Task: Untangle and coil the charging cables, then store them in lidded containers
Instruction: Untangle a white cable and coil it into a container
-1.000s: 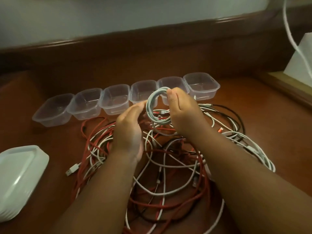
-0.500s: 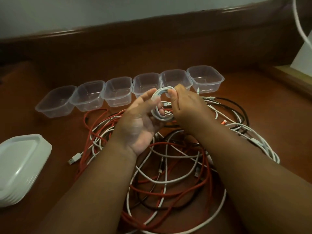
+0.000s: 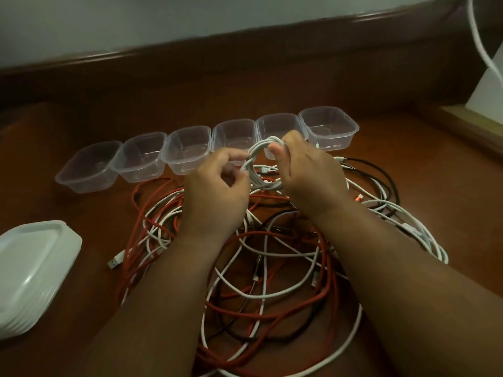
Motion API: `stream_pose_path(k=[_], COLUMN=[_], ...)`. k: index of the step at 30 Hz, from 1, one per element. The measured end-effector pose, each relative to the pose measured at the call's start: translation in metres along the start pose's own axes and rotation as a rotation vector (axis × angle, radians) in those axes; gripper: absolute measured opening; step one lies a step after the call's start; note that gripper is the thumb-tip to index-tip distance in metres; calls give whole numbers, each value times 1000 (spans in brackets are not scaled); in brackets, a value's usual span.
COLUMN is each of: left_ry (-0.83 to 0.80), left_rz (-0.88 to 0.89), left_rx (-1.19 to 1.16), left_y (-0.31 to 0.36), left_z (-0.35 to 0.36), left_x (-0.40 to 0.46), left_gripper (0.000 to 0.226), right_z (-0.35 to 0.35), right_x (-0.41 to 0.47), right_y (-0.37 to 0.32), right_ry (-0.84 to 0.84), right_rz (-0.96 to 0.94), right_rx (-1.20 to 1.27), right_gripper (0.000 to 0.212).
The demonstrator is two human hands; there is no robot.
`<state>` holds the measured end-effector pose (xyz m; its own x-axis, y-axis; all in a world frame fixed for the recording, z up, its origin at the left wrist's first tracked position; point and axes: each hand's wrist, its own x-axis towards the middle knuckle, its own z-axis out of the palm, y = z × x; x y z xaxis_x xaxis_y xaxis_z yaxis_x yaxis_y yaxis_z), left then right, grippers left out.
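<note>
Cables in red, white and black sprawl in a loose tangle across a reddish-brown wooden surface, filling the middle of the view from a head-worn camera. Behind the tangle, six clear containers stand empty in a row, rims touching. A stack of white lids sits at the near left edge.

Two bare forearms reach in over the tangle. The right hand grips a small white coil, thumb hooked through its top, holding it upright just in front of the fifth container. The left hand, which a second ago lay flat against the coil's side, has now curled its fingers in and pinches the coil's left edge, seemingly tucking in the last loose end. That suggests the first cable is nearly wound and ready to drop into a container, while every other cable is yet to be untangled.

Beyond the surface, a dark wooden ledge meets a pale wall. A white cord hangs at the far right.
</note>
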<state>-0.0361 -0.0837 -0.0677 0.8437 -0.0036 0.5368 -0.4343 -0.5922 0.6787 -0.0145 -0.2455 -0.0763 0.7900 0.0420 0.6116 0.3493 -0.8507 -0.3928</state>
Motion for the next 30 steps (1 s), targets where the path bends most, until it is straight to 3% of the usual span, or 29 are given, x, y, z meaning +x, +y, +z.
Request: stream_pose_path(k=[3, 6, 8, 10, 13, 16, 19, 22, 24, 27, 30], left_ry=[-99, -140, -162, -168, -102, -34, 6, -1, -24, -86, -61], left_rz=[-465, -601, -568, -444, -216, -185, -328, -594, -698, -745, -771], left_rx=[-550, -840, -809, -574, -278, -270, -411, -874, -1062, -1117, -1149], left_y=[12, 15, 13, 9, 6, 7, 11, 22, 27, 30, 29], left_z=[-2, -6, -9, -8, -9, -11, -8, -3, 1, 6, 8], left_x=[5, 9, 7, 5, 3, 3, 2, 0, -3, -9, -11], left_gripper=[14, 10, 10, 14, 11, 10, 15, 14, 14, 27, 19], right_z=[-1, -1, -1, -3, -11, -18, -17, -14, -12, -10, -5], right_x=[2, 1, 1, 3, 3, 3, 2, 0, -3, -5, -7], right_y=[3, 2, 2, 0, -9, -19, -24, -27, -27, -26, -23], right_ry=[-40, -32, -15, -9, -73, -122, -121, -106, -63, 35, 83], right_rz=[21, 9, 35, 112, 356, 570, 626, 601, 521, 292, 140], right_rx=[10, 35, 132, 326, 818, 1270, 1443, 1398, 1245, 858, 594], right_gripper=[34, 34, 31, 30, 34, 36, 37, 36, 34, 31, 27])
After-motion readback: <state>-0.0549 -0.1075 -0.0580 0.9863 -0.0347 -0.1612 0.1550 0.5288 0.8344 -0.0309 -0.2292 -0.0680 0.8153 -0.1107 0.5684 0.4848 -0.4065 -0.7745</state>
